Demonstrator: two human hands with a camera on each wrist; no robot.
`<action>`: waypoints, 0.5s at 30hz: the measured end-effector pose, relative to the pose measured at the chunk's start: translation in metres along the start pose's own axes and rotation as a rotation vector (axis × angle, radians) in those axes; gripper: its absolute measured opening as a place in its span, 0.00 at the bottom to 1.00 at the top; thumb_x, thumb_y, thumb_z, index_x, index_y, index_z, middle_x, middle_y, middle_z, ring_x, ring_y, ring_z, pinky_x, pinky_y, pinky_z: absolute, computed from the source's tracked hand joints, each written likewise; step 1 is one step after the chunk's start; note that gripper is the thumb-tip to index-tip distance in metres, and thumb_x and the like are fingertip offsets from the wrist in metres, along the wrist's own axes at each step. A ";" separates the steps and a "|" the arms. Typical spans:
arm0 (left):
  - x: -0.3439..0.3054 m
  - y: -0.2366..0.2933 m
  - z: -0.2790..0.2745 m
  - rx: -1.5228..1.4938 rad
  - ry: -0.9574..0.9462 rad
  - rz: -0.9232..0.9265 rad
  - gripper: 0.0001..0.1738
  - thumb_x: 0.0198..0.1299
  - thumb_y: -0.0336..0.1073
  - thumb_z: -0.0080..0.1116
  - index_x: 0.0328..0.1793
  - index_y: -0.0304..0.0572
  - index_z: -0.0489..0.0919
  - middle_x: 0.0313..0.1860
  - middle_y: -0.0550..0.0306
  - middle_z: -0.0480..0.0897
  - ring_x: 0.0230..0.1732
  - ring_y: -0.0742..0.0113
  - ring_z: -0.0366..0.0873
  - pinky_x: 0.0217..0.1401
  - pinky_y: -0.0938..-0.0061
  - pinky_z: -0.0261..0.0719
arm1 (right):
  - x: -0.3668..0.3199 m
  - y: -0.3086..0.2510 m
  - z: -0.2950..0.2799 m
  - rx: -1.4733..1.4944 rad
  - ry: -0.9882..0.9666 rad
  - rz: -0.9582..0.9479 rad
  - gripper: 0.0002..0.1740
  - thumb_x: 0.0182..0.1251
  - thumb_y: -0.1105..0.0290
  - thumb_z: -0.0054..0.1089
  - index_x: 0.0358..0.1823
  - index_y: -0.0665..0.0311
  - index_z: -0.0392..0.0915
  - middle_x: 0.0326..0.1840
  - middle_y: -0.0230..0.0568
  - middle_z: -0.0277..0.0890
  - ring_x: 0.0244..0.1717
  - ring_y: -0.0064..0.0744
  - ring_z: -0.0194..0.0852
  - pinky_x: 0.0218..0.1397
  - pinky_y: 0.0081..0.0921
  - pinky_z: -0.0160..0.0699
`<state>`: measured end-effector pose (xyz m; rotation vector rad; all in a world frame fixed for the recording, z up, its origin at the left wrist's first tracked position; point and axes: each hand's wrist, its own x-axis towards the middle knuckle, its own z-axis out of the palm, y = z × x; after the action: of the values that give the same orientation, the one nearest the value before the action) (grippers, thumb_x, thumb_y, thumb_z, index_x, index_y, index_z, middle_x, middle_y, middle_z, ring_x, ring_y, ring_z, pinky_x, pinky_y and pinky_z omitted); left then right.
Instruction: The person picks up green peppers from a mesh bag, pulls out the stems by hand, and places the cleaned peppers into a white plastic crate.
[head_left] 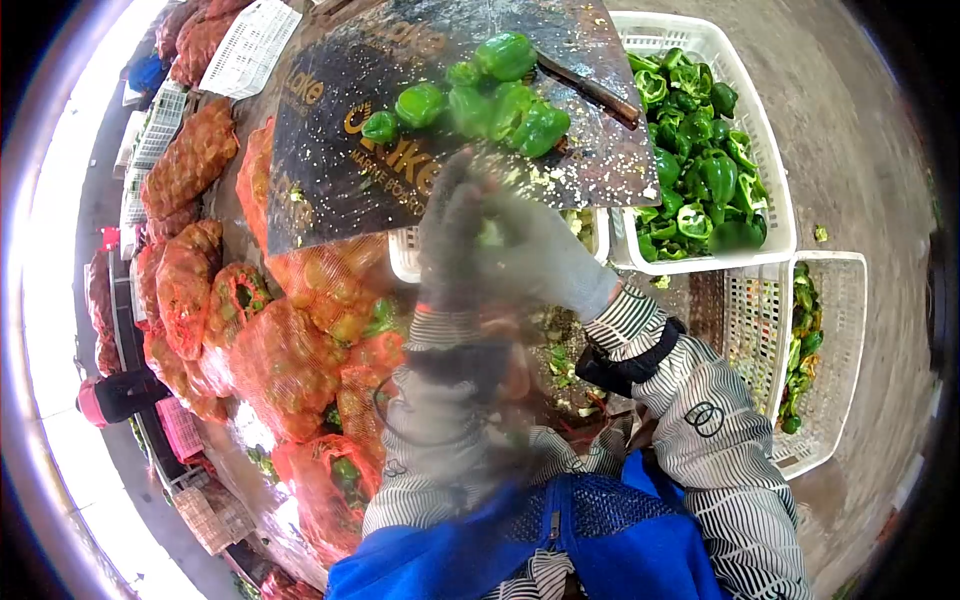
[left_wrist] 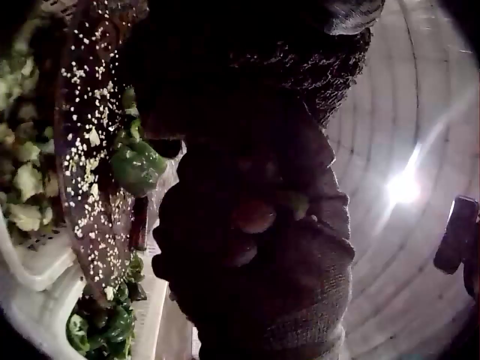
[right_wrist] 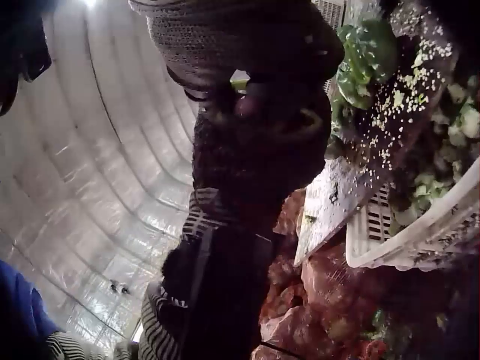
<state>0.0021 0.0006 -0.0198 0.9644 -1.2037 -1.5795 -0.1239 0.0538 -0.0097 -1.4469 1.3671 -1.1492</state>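
Observation:
My left hand (head_left: pixel 450 240) in a dark glove and my right hand (head_left: pixel 555 255) in a light grey glove are close together at the near edge of a dark printed board (head_left: pixel 330 190). Motion blurs both. Between them is a small bit of green pepper (head_left: pixel 490 233), mostly covered by the fingers; both hands grip it. Bare fingertips (left_wrist: pixel 255 216) poke out of a glove in the left wrist view. Several green peppers (head_left: pixel 540 128) lie on the board among scattered pale seeds. A knife (head_left: pixel 590 90) rests beside them, toward the right.
A white crate (head_left: pixel 785 205) of opened green peppers stands right of the board. Under the board's near edge is another white crate (head_left: pixel 405 262) with pale green scraps. A third crate (head_left: pixel 850 330) sits lower right. Orange net sacks (head_left: pixel 285 365) crowd the left.

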 end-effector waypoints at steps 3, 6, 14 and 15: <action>-0.003 0.011 0.001 0.560 -0.212 0.316 0.31 0.70 0.48 0.54 0.73 0.38 0.66 0.53 0.51 0.81 0.50 0.65 0.80 0.52 0.74 0.81 | -0.005 -0.015 -0.001 -0.035 0.009 0.058 0.23 0.55 0.67 0.70 0.51 0.70 0.76 0.44 0.58 0.77 0.48 0.55 0.76 0.55 0.42 0.74; -0.004 0.014 0.004 0.648 -0.234 0.382 0.31 0.70 0.48 0.54 0.72 0.36 0.67 0.54 0.51 0.81 0.52 0.63 0.80 0.53 0.73 0.81 | -0.007 -0.025 -0.006 -0.021 0.017 0.095 0.19 0.56 0.70 0.67 0.48 0.69 0.78 0.47 0.57 0.77 0.52 0.53 0.75 0.58 0.41 0.73; -0.003 -0.001 0.005 0.113 -0.074 0.255 0.28 0.72 0.51 0.50 0.68 0.38 0.70 0.58 0.47 0.79 0.54 0.59 0.79 0.56 0.67 0.82 | -0.004 -0.022 -0.024 0.255 -0.091 0.034 0.11 0.63 0.69 0.60 0.37 0.71 0.78 0.50 0.51 0.77 0.54 0.47 0.76 0.63 0.36 0.73; -0.003 0.000 0.002 0.115 -0.072 0.258 0.28 0.72 0.51 0.50 0.68 0.38 0.70 0.58 0.47 0.79 0.54 0.59 0.79 0.56 0.67 0.82 | -0.003 -0.026 -0.022 0.308 -0.083 0.139 0.12 0.61 0.69 0.62 0.40 0.72 0.78 0.50 0.53 0.77 0.53 0.46 0.76 0.61 0.35 0.74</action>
<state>0.0007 0.0037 -0.0188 0.7937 -1.4214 -1.3620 -0.1388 0.0594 0.0207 -1.1491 1.1562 -1.1397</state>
